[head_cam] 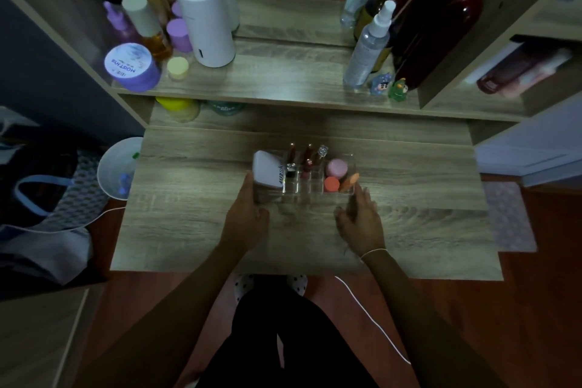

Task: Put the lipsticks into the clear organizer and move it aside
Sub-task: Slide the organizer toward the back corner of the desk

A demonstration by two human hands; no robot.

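Note:
The clear organizer (315,190) stands in the middle of the wooden desk (195,230). Several lipsticks (308,156) stand upright in its back slots. A white compact (267,172) fills its left end, and a pink jar (336,167), an orange-capped jar (331,184) and an orange tube (349,182) sit in its right end. My left hand (247,217) grips the organizer's left front corner. My right hand (360,219) touches its right front corner with fingers curled against the clear wall.
A raised shelf (283,85) behind holds a purple tub (132,68), a white cylindrical device (204,19), spray bottles (367,47) and small figurines (389,86). A white bin (118,167) stands left of the desk. A white cable (371,321) crosses the floor.

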